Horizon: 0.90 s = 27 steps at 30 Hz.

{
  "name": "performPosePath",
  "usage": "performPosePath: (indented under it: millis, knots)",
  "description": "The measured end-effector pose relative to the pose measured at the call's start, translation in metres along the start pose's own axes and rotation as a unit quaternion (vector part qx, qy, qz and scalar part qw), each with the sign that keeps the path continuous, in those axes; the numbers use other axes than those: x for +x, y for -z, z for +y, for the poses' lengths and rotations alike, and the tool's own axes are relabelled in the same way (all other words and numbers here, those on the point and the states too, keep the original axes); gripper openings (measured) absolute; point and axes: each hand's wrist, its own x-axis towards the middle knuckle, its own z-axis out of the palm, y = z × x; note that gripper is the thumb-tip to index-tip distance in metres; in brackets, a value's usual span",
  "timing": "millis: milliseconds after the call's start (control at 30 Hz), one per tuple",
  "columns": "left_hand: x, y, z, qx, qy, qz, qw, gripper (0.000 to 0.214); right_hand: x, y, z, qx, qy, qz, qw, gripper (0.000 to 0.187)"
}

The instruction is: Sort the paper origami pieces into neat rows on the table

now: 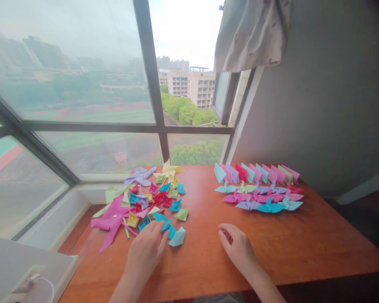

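Observation:
My left hand (148, 240) is closed at the fingertips on a blue paper crane (167, 226), at the near edge of a loose pile of folded paper pieces. A pale blue folded paper piece (177, 237) lies just right of that hand. My right hand (235, 242) rests over the table with its fingers curled, and nothing shows in it. Beyond it stand rows of paper cranes (270, 205) in purple, blue, pink and green. The pile on the left holds red, yellow, green and blue folded pieces (175, 205) and a large pink pinwheel (112, 221).
A row of upright folded papers (255, 173) stands behind the cranes. Purple (140, 175) and yellow pinwheels (169, 170) lie at the back left. The brown table (205, 269) meets windows behind and left. A white plug and cable (38, 278) sit at the lower left.

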Motion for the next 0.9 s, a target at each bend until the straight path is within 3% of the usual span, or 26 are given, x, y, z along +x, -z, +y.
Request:
performPosePath:
  millis: [67, 167, 267, 333, 433, 533, 667, 800, 900]
  knots:
    - [0.01, -0.004, 0.003, -0.018, -0.012, -0.003, 1.0, 0.025, -0.003, -0.001, -0.015, -0.001, 0.024, -0.005, 1.0, 0.022]
    - [0.021, -0.005, 0.009, -0.056, 0.009, 0.061, 0.997, 0.021, -0.01, 0.004, -0.04, -0.017, 0.067, 0.007, 0.998, 0.021]
    - [0.029, -0.006, 0.031, -0.127, 0.043, 0.112, 0.985, 0.016, -0.014, 0.006, -0.066, -0.046, 0.107, 0.047, 0.992, 0.022]
    - [0.033, -0.009, 0.056, -0.198, 0.053, 0.097, 0.974, 0.014, -0.014, 0.005, -0.078, -0.063, 0.122, 0.066, 0.988, 0.025]
    - [0.035, -0.018, 0.099, -0.32, 0.057, 0.027, 0.945, 0.012, -0.012, 0.003, -0.08, -0.094, 0.114, 0.084, 0.985, 0.032]
    - [0.034, -0.027, 0.133, -0.396, 0.048, -0.026, 0.917, 0.014, -0.013, 0.006, -0.064, -0.127, 0.085, 0.105, 0.983, 0.031]
    - [0.029, -0.034, 0.159, -0.41, -0.01, -0.027, 0.912, 0.011, -0.024, 0.016, -0.033, -0.149, 0.07, 0.126, 0.978, 0.025]
    - [0.024, -0.033, 0.165, -0.419, -0.079, -0.025, 0.904, 0.014, -0.035, 0.042, 0.013, -0.182, 0.035, 0.158, 0.97, 0.025]
    - [0.019, -0.032, 0.152, -0.383, -0.096, -0.031, 0.918, 0.016, -0.038, 0.08, 0.062, -0.221, -0.054, 0.206, 0.952, 0.033]
